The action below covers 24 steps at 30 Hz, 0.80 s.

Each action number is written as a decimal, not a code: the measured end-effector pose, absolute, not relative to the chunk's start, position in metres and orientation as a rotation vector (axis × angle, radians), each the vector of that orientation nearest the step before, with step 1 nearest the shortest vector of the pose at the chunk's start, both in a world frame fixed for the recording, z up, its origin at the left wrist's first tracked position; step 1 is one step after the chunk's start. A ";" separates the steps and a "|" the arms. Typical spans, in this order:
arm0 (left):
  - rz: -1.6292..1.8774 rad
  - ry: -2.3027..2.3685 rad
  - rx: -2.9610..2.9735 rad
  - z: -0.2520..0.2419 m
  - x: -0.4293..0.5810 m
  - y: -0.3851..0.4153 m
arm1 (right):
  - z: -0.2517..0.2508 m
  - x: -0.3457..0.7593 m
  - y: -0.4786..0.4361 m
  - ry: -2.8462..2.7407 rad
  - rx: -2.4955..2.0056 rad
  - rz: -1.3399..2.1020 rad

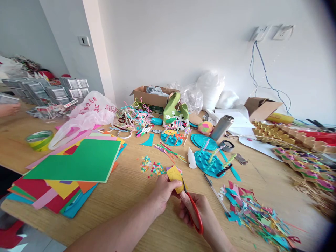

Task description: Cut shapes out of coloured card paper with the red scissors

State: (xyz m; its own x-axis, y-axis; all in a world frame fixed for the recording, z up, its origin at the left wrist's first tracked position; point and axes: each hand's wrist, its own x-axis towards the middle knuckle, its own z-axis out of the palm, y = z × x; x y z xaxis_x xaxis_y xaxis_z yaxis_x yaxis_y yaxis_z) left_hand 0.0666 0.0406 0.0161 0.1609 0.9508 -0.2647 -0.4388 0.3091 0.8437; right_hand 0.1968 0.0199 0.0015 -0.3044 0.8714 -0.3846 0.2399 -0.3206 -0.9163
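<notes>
A small yellow piece of paper (174,176) with a faint drawn outline is pinched in my left hand (165,189), over the front of the wooden table. My right hand (196,208) grips red-handled scissors (197,218), their dark blades at the paper's right edge. Purple paper shows behind the yellow piece. Just beyond my hands lie small heaps of coloured paper dots (158,168) and a white glue bottle (191,158). To the right is a blue scalloped disc (208,162) with fuzzy stems standing on it, and a pen (216,192).
Coloured paper sheets (76,162) are stacked at left by green-yellow tape (39,140). Paper scraps (262,217) spread at front right. A steel flask (222,127), pipe cleaners (133,115) and egg cartons (307,138) stand farther back. Another person's hand (9,106) shows at far left.
</notes>
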 end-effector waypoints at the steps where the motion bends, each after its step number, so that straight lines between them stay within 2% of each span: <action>1: 1.115 0.919 0.694 0.016 0.067 0.040 | 0.001 0.197 0.020 -1.419 -1.444 1.668; 24: 1.097 0.944 0.726 0.014 0.067 0.041 | 0.002 0.197 0.019 -1.428 -1.446 1.658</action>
